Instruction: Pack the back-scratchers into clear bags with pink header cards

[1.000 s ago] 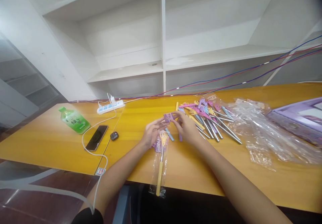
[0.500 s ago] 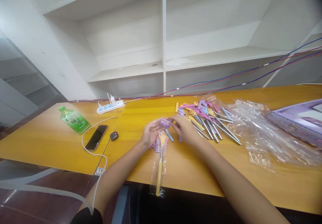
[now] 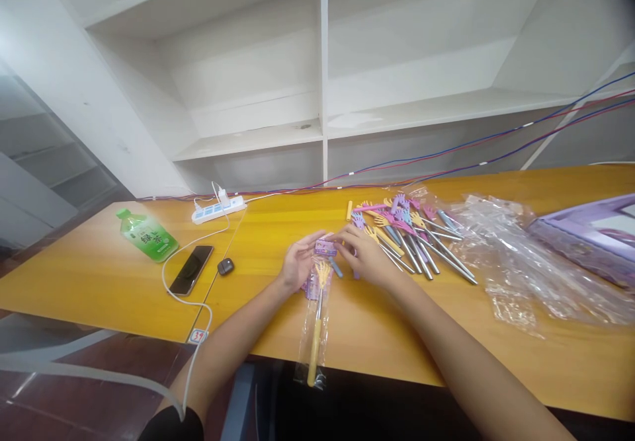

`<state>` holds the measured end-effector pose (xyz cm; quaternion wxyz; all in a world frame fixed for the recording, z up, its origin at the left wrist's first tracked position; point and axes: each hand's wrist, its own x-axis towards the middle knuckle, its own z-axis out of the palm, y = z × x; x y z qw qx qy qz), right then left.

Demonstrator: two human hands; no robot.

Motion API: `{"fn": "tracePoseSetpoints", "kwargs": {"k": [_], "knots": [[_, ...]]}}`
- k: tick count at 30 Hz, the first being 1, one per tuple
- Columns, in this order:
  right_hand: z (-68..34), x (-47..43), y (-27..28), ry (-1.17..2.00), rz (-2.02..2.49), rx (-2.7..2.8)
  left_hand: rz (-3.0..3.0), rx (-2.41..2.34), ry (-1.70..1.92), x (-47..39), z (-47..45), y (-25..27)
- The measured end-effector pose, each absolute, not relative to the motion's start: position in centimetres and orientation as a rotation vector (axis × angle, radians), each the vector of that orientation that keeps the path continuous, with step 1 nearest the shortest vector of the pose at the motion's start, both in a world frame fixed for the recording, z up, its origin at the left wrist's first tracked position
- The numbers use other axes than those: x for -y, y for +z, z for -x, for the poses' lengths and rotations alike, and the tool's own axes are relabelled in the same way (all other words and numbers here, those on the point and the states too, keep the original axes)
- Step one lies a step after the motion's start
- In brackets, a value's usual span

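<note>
Between my two hands is a small purple printed header card (image 3: 325,248) at the top of a clear plastic sleeve. Inside the sleeve, a yellow back scratcher (image 3: 315,342) lies with its hand-shaped head toward the card and its handle past the table's front edge. My left hand (image 3: 298,264) supports the card's left side, fingers closed in around it. With bent fingers, my right hand (image 3: 361,252) pinches the card's upper right edge. More purple packaging (image 3: 310,289) lies under the scratcher's head. A blue handle (image 3: 336,268) shows just beneath the hands.
Right of my hands lies a pile of colourful back scratchers (image 3: 409,229), then clear plastic sleeves (image 3: 526,262) and a purple box (image 3: 570,219). At left are a green bottle (image 3: 149,235), a phone (image 3: 191,270), a black earbud case (image 3: 225,266) and a power strip (image 3: 218,209) with a white cable.
The header card has turned from a slant to nearly level and sits slightly lower. My right fingers have shifted along its top edge. The scratcher stays almost in place.
</note>
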<state>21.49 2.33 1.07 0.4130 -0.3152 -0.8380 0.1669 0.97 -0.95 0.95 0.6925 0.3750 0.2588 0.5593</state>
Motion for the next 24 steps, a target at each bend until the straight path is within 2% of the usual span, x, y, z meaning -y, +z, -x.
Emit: {"fn": "tracePoseSetpoints", "kwargs": {"k": [24], "knots": [[-20.1,-0.8,1.3,0.623,0.863,2.071,-0.941,-0.591,1.286,1.0,-1.0,1.7]]}}
